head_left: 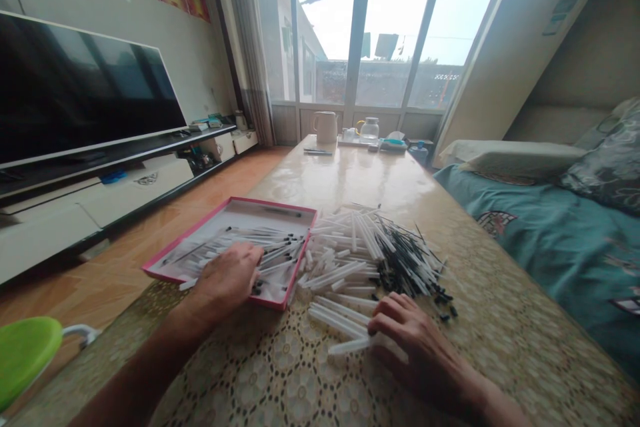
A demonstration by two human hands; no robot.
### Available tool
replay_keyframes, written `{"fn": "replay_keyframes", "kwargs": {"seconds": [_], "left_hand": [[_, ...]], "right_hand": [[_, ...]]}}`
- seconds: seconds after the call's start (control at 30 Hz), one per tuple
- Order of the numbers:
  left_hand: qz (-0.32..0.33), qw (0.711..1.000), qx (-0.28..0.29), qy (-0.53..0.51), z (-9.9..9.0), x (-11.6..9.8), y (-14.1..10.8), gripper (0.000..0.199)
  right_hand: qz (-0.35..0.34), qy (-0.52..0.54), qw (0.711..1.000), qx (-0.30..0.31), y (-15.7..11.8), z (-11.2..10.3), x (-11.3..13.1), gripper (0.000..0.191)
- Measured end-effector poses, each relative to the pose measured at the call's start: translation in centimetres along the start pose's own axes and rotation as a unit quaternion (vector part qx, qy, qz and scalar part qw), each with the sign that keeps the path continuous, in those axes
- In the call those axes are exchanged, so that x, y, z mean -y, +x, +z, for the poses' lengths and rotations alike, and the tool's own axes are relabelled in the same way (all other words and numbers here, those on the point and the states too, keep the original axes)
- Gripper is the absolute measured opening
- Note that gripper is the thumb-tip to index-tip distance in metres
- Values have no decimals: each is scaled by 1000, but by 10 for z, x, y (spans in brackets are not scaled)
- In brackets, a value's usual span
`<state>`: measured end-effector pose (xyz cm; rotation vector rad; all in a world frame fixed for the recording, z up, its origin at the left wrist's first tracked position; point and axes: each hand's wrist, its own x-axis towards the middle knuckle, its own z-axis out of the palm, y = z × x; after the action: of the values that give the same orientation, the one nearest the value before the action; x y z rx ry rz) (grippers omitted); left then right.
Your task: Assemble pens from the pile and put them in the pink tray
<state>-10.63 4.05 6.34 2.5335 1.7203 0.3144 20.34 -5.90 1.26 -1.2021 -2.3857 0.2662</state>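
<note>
My left hand (227, 278) reaches over a shallow pink-rimmed tray (287, 293), its fingers curled down and pressed together. Their tips are hidden, so what they hold cannot be made out. In the tray lie several clear pens with black ends (273, 253). A white end (187, 285) pokes out by the front rim beside my left wrist. My right hand (407, 337) rests low at the table, fingers closed round the end of a white plastic tube (347, 346). Further white tubes (340, 317) lie next to those fingers.
Beyond my right hand are a heap of white tubes (340, 240) and a bundle of thin black-ended refills (407, 257). Small black caps (445, 297) lie at its edge. A jug (326, 127) and a glass pitcher (369, 129) stand at the table's far end. A green stool (27, 353) is at left.
</note>
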Motion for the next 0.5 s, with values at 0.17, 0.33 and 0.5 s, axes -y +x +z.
{"fn": "replay_keyframes", "kwargs": {"seconds": [0.17,0.33,0.5], "left_hand": [[-16,1000,-2,19,9,14,0,6],[-7,999,-25,37,13,13,-2,9],[3,995,-99,-16,12,14,-1,10]], "right_hand": [[21,28,997,-66,0,4,-9,6],[134,95,967,-193,7,-11,-11,18],[240,130,949,-160,26,-22,-10,30]]}}
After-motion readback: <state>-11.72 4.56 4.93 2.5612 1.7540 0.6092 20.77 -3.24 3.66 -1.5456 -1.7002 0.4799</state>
